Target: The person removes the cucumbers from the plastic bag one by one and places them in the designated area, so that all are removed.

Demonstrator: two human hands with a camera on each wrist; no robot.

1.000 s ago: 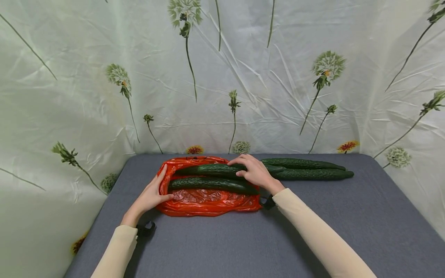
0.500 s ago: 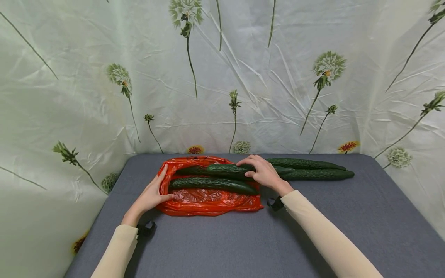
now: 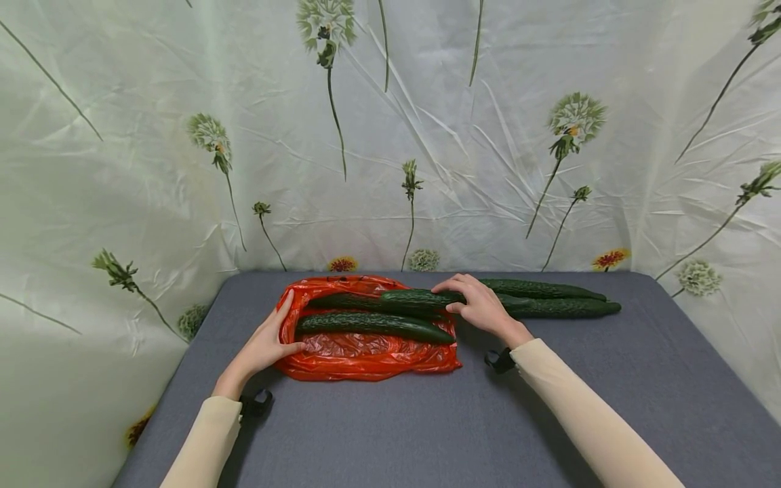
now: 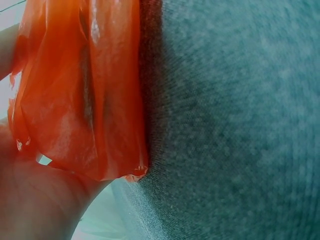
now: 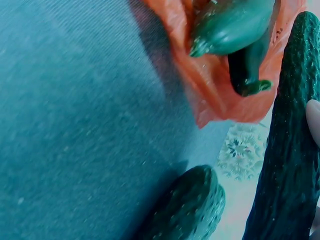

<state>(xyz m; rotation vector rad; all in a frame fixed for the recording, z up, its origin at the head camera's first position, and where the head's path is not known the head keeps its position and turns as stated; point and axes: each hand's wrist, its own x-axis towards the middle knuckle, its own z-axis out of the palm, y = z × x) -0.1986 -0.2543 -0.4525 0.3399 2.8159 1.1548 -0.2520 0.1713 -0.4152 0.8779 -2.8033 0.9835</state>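
In the head view a red plastic bag (image 3: 360, 366) lies with its mouth spread at centre left. My left hand (image 3: 267, 340) holds the bag's left end between thumb and spread fingers. Plastic covers part of this hand in the left wrist view. Inside the bag lie two dark green cucumbers, a front one (image 3: 372, 325) and a rear one (image 3: 332, 300). My right hand (image 3: 478, 303) pinches another cucumber (image 3: 409, 297) from above; its left end is over the bag. In the right wrist view the held cucumber (image 5: 285, 150) is raised beside a fingertip.
Two more cucumbers, a rear one (image 3: 543, 289) and a front one (image 3: 567, 308), lie side by side on the grey table (image 3: 390, 434), right of the bag. A flower-patterned curtain (image 3: 488, 169) hangs behind and beside the table.
My right hand has moved right, drawing its cucumber along, so less of it is over the bag and more of the rear cucumber shows. The left hand and bag stay nearly still.
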